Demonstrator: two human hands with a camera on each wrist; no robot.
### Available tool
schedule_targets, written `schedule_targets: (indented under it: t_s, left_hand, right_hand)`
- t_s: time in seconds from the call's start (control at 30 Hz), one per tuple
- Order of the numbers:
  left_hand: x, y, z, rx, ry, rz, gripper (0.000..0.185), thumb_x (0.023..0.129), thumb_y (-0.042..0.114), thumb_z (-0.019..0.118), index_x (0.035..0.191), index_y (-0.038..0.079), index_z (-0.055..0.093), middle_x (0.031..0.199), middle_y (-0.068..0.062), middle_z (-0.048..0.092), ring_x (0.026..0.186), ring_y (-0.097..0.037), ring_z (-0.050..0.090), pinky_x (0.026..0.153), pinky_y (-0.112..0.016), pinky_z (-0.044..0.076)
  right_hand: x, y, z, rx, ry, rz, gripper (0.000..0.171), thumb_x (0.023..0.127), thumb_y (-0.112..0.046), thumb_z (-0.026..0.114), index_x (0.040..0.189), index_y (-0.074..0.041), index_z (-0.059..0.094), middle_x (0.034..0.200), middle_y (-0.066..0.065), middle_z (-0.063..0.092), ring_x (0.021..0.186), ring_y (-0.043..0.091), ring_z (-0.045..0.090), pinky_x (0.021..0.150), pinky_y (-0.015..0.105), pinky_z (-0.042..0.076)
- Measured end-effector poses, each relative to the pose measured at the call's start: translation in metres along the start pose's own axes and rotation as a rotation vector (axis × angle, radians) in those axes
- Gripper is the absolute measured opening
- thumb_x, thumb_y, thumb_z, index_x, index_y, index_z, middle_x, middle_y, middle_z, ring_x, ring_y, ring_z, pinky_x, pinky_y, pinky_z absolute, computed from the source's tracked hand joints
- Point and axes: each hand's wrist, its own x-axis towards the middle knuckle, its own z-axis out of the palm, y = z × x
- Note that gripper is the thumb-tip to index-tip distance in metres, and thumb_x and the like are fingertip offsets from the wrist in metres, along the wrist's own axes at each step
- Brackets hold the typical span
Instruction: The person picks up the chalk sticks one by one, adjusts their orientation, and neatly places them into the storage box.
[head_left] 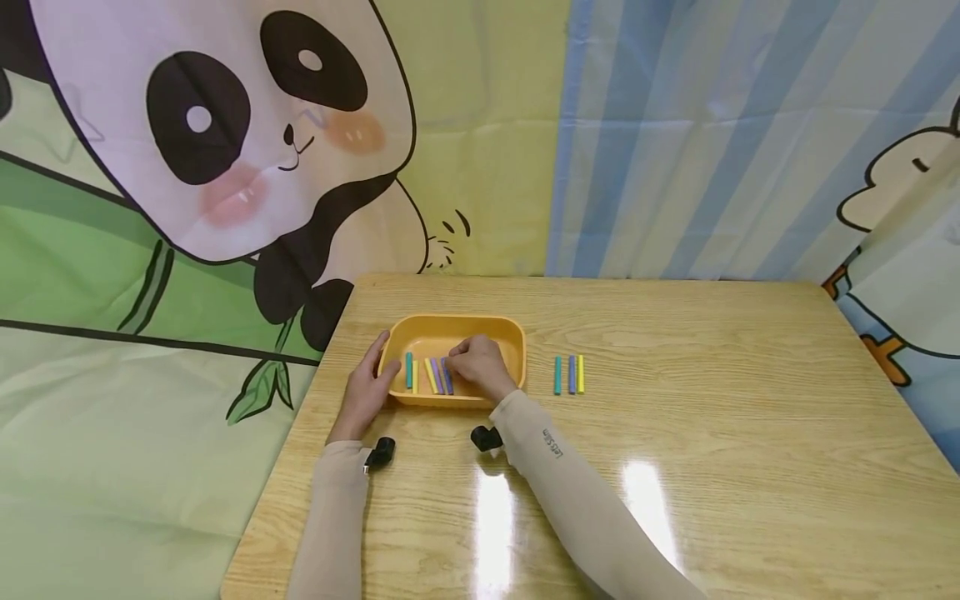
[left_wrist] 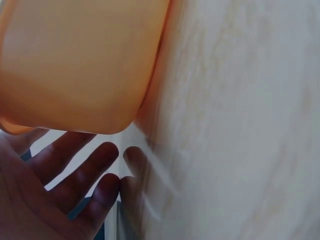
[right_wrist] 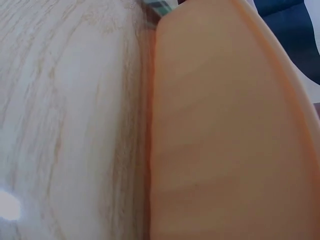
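A yellow-orange plastic tray (head_left: pixel 450 401) sits on the table with several coloured chalk sticks lying in it. My left hand (head_left: pixel 365 393) holds the tray's left end, thumb over the rim and fingers outside; in the left wrist view those fingers (left_wrist: pixel 82 182) spread along the end wall. Inside the tray, my right hand (head_left: pixel 480 367) has its fingertips at the top of a dark blue chalk stick (head_left: pixel 448 382), pinching it. Close to its left lie a purple chalk stick (head_left: pixel 437 377) and a yellow one (head_left: pixel 430 377). A teal chalk stick (head_left: pixel 408 371) lies farther left.
On the table (head_left: pixel 720 400), right of the tray, lie a teal chalk stick (head_left: pixel 557 376), a blue-purple one (head_left: pixel 572 375) and a yellow one (head_left: pixel 581 374). A printed panda curtain (head_left: pixel 487 167) hangs behind. The right wrist view shows the tray's outer wall (right_wrist: pixel 225 130).
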Motion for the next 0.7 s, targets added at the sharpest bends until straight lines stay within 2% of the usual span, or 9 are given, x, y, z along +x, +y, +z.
schedule_targets:
  t_s: [0.2, 0.33, 0.47, 0.7]
  left_hand:
    - [0.0, 0.001, 0.0, 0.007, -0.002, -0.004, 0.063, 0.106, 0.031, 0.055, 0.162, 0.026, 0.028, 0.166, -0.001, 0.025, 0.151, -0.03, 0.024, 0.12, -0.05, 0.026]
    - [0.001, 0.001, 0.001, 0.013, -0.002, 0.002, 0.063, 0.106, 0.032, 0.055, 0.163, 0.025, 0.028, 0.166, 0.0, 0.025, 0.151, -0.029, 0.024, 0.12, -0.05, 0.025]
    - [0.002, 0.0, 0.001, 0.014, -0.004, 0.002, 0.063, 0.106, 0.032, 0.055, 0.162, 0.028, 0.028, 0.166, -0.001, 0.026, 0.151, -0.029, 0.024, 0.12, -0.05, 0.026]
    - [0.001, -0.001, 0.0, -0.006, -0.002, -0.008, 0.063, 0.106, 0.03, 0.055, 0.162, 0.03, 0.028, 0.166, -0.002, 0.025, 0.151, -0.029, 0.024, 0.12, -0.05, 0.026]
  right_hand:
    - [-0.003, -0.004, -0.007, 0.032, -0.006, 0.02, 0.013, 0.087, -0.016, 0.078, 0.096, -0.006, 0.075, 0.084, 0.008, 0.07, 0.075, 0.021, 0.065, 0.063, 0.028, 0.052]
    - [-0.006, -0.007, -0.015, 0.095, -0.019, 0.013, 0.013, 0.09, -0.015, 0.075, 0.099, -0.005, 0.074, 0.09, 0.013, 0.072, 0.085, 0.032, 0.07, 0.074, 0.04, 0.058]
    - [-0.007, -0.01, -0.023, 0.157, -0.035, 0.003, 0.016, 0.091, -0.015, 0.073, 0.102, -0.004, 0.072, 0.098, 0.021, 0.073, 0.093, 0.038, 0.071, 0.084, 0.05, 0.058]
    - [-0.006, -0.012, -0.031, 0.156, -0.025, -0.01, 0.018, 0.09, -0.016, 0.073, 0.105, -0.005, 0.072, 0.094, 0.016, 0.074, 0.09, 0.035, 0.072, 0.083, 0.047, 0.059]
